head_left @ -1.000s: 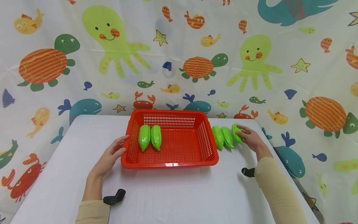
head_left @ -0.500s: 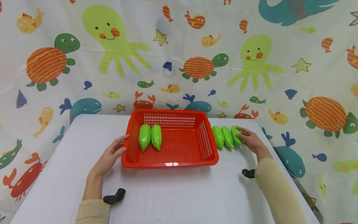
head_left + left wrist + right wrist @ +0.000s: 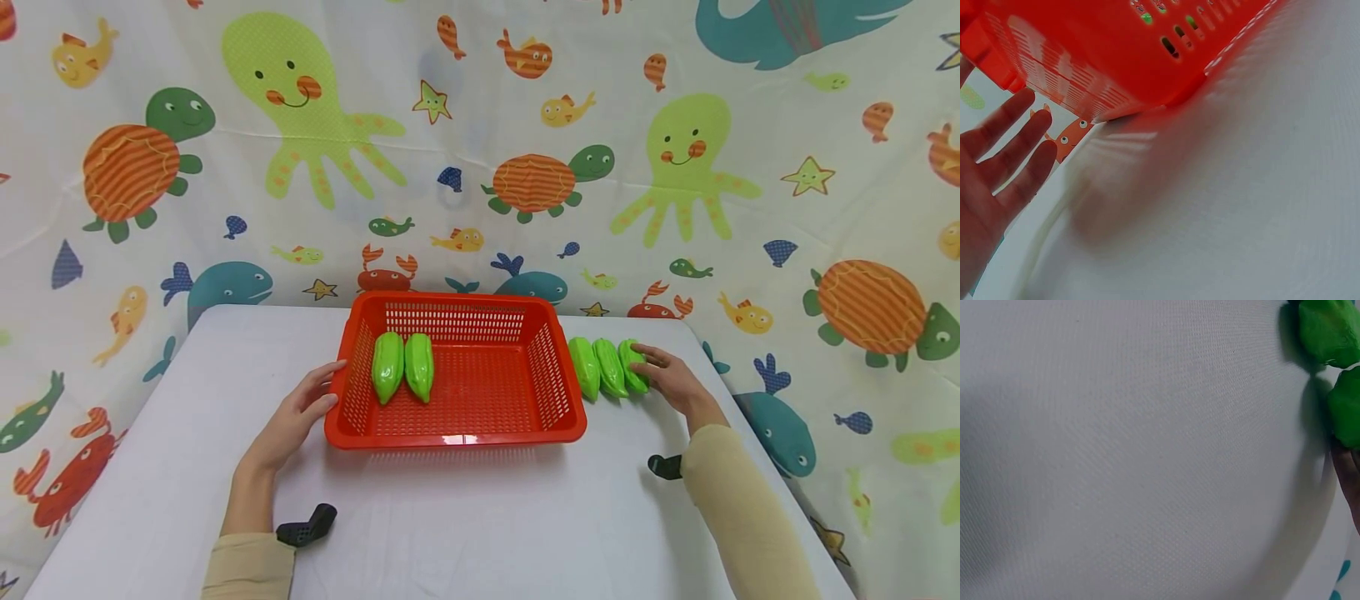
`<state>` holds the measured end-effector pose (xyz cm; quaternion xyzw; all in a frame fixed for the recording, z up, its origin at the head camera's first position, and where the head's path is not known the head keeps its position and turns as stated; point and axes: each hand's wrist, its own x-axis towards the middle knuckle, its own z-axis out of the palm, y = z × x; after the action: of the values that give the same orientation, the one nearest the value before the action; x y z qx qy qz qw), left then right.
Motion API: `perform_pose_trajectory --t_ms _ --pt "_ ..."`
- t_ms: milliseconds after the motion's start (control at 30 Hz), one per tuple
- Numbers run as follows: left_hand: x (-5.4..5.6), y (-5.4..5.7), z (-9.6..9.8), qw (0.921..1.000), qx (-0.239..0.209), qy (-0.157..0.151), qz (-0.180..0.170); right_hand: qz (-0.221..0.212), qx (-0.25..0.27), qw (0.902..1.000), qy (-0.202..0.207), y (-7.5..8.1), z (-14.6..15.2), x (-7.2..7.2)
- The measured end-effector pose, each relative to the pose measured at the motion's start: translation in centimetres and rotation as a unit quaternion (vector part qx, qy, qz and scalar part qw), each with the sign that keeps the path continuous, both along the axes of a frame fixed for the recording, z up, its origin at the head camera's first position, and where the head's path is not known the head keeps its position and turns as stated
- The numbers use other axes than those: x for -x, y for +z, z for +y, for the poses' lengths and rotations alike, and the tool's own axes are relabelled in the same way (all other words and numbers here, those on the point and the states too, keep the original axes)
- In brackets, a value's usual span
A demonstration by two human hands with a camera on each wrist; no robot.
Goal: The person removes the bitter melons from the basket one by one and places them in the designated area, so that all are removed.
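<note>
Near edge, bottom of frame: bare stretch of white counter (image 3: pixel 465 525). Left hand (image 3: pixel 296 417), left of centre: fingers extended and relaxed, at the left rim of the red basket (image 3: pixel 480 383), not wrapped round it. Right hand (image 3: pixel 667 375), right of centre: fingers touching the outermost fruit (image 3: pixel 637 383); cannot tell whether they pinch it or only rest there.

Tally: five green fruits in view. Two fruits (image 3: pixel 387 367) lie side by side in the left part of the basket, points toward the near side. Three lie outside, in a row just right of the basket, the outermost being the one under the right hand.

Progress (judgement): partway. Done: the outside row looks nearly lined up. Left: outermost fruit not yet clear of the hand; the basket pair is untouched, the rest of its floor bare.

Writing: none legible on the black wrist pieces (image 3: pixel 309 527), basket or fruits; no brand found. Far side, upper frame: hanging cloth (image 3: pixel 480 117), printed with octopuses, turtles, crabs and fish; no lettering seen.
</note>
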<state>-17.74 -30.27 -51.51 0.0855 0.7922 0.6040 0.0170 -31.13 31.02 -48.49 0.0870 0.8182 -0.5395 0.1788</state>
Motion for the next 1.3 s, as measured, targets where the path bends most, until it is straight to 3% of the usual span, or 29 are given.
perform_pose_trajectory --t_ms 667,1300 --pt "0.04 0.06 0.0 1.0 -0.007 0.0 -0.003 0.019 -0.012 0.9996 0.019 -0.41 -0.06 -0.12" --pt "0.01 0.17 0.02 0.9999 -0.011 -0.001 -0.009 0.019 -0.038 0.9991 0.011 -0.15 -0.11 -0.27"
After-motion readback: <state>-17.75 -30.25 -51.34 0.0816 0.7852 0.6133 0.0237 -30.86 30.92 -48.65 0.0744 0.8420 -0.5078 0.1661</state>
